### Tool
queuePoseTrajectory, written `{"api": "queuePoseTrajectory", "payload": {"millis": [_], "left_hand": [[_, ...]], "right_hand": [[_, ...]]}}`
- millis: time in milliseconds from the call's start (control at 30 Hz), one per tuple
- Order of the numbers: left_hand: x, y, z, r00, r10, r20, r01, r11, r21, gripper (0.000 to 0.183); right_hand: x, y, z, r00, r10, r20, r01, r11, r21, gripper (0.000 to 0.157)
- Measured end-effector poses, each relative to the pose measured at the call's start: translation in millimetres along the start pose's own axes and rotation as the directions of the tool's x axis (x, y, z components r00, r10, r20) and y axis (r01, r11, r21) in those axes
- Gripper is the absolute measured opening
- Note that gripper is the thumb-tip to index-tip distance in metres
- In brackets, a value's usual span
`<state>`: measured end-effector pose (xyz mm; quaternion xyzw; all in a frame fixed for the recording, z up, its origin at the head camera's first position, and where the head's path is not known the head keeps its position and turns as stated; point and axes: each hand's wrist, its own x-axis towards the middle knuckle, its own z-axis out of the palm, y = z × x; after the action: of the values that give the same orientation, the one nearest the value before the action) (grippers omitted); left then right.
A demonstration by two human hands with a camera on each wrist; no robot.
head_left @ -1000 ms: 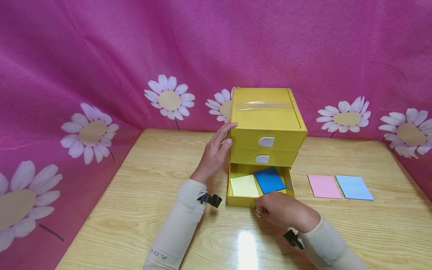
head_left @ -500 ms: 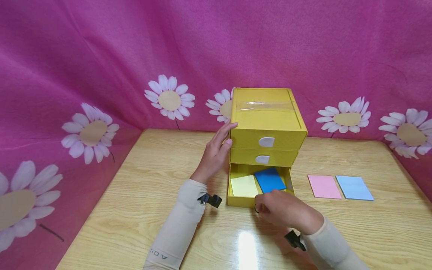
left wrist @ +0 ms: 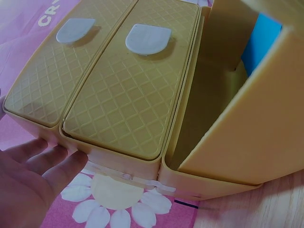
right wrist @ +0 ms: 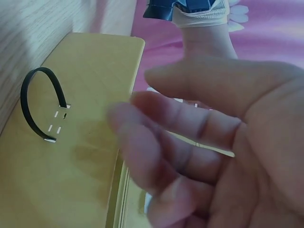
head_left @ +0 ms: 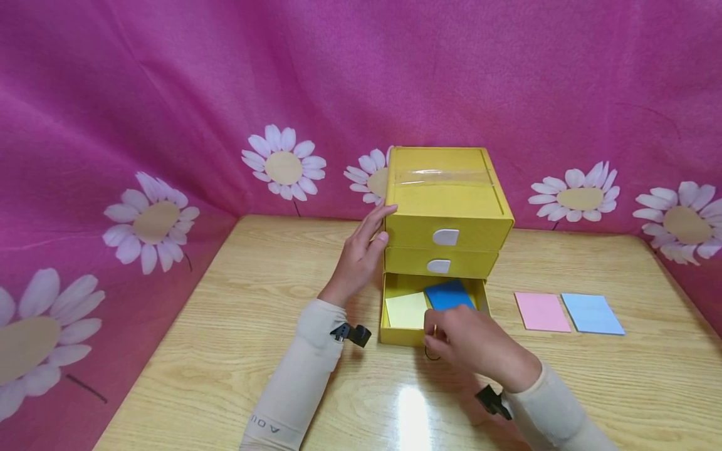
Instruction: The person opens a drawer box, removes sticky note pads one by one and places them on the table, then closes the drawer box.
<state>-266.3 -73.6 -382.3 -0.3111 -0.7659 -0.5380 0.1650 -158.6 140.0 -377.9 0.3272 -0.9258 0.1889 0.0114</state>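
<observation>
One yellow drawer unit (head_left: 442,197) is standing on the surface (head_left: 254,282). Two upper drawers (head_left: 476,235) are sitting closed, each bearing one white tab (head_left: 445,237); one bottom drawer (head_left: 402,338) is standing pulled out, one black loop (right wrist: 23,95) hanging from its front. Four paper pads are lying about: a pale yellow pad (head_left: 407,310) and a dark blue pad (head_left: 450,294) inside that drawer, a pink pad (head_left: 543,312) and a light blue pad (head_left: 592,313) side by side on the surface to its right. Of two hands, the left hand (head_left: 361,250) is touching the unit's left side, fingers extended; the right hand (head_left: 474,341) is hanging near the drawer's front, fingers loosely curled, apart from the loop. It is partly hiding the dark blue pad and the drawer front; its fingertips are blurring in the right wrist view.
</observation>
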Motion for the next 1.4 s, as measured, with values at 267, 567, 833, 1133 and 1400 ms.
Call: {"api": "queuePoseTrajectory", "payload": {"millis": [267, 567, 833, 1133, 1400], "left_hand": [[-0.4, 0.0, -0.2, 1.0, -0.003, 0.001, 0.003, 1.0, 0.002, 0.044], [-1.7, -2.4, -0.5, 1.0, 0.012, -0.003, -0.011, 1.0, 0.008, 0.044], [-0.3, -2.3, -0.8, 1.0, 0.02, -0.002, -0.02, 1.0, 0.009, 0.044], [0.1, -0.4, -0.4, 1.0, 0.0, -0.002, 0.0, 1.0, 0.021, 0.044], [0.2, -0.1, -0.4, 1.0, -0.007, -0.001, 0.007, 1.0, 0.024, 0.044]], "right_hand": [[5, -1, 1.1, 0.996, 0.06, -0.066, -0.062, 0.998, -0.028, 0.015], [9, 2, 6.3, 0.989, 0.095, -0.11, -0.097, 0.995, -0.014, 0.019], [15, 3, 11.2, 0.986, 0.096, -0.134, -0.099, 0.995, -0.018, 0.016], [24, 3, 13.4, 0.987, 0.105, -0.121, -0.112, 0.992, -0.05, 0.007], [33, 8, 14.7, 0.987, 0.155, -0.042, -0.157, 0.986, -0.051, 0.018]]}}
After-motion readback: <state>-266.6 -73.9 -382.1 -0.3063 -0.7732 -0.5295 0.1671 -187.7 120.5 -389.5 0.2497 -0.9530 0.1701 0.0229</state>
